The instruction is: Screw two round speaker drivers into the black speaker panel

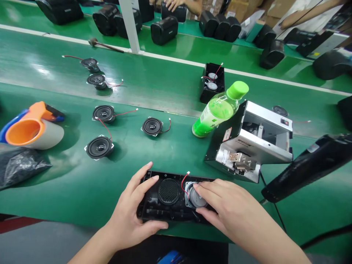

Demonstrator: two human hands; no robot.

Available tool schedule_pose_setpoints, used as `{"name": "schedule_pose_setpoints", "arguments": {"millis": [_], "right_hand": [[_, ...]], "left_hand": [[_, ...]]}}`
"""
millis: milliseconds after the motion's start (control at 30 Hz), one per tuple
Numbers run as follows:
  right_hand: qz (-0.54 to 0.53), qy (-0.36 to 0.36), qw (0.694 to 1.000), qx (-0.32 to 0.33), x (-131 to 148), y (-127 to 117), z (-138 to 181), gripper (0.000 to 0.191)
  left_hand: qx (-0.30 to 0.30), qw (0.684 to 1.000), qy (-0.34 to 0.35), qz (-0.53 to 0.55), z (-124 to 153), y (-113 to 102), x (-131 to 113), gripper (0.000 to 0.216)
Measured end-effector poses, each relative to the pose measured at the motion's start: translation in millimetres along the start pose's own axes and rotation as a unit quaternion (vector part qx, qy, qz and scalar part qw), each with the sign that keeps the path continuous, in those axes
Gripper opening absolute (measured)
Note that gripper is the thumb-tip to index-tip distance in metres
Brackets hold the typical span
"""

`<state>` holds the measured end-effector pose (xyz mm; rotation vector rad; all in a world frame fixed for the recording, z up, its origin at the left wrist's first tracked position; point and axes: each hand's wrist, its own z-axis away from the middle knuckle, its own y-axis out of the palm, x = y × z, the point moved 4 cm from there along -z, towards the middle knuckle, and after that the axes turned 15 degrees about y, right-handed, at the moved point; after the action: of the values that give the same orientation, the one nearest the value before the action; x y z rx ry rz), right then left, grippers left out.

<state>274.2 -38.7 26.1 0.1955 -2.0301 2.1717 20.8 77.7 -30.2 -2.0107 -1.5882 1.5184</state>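
A black speaker housing (167, 205) lies flat at the near edge of the green bench, open side up, with a round mesh grille at its middle. My left hand (132, 216) grips its left end, thumb under the front edge. My right hand (225, 209) presses a small speaker driver (195, 198) with a silver back and a red-and-black wire into the right opening. Three loose drivers lie ahead to the left: one (151, 126), one (103, 113) and one (99, 147).
A green drink bottle (218, 110) leans against a silver metal machine (253, 141). A black power tool (310, 167) hangs at right. An orange and white tool (30, 128) and a black bag lie at left. Another housing (212, 82), more drivers and finished speakers sit farther back; other people's arms show at the top.
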Motion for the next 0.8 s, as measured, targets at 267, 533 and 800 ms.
{"name": "schedule_pose_setpoints", "arguments": {"millis": [267, 533, 800], "right_hand": [[0.002, 0.010, 1.000, 0.010, 1.1, -0.1, -0.4, 0.049], [-0.012, -0.015, 1.000, 0.010, -3.3, 5.5, -1.0, 0.040], [-0.022, -0.032, 0.999, 0.008, -4.6, 4.0, -3.4, 0.046]], "left_hand": [[-0.004, 1.000, 0.006, 0.006, 0.5, 0.5, 0.3, 0.086], [-0.010, 1.000, 0.016, 0.003, -1.6, 0.5, 1.6, 0.087], [-0.013, 1.000, 0.019, 0.006, 0.4, 1.7, 2.0, 0.089]]}}
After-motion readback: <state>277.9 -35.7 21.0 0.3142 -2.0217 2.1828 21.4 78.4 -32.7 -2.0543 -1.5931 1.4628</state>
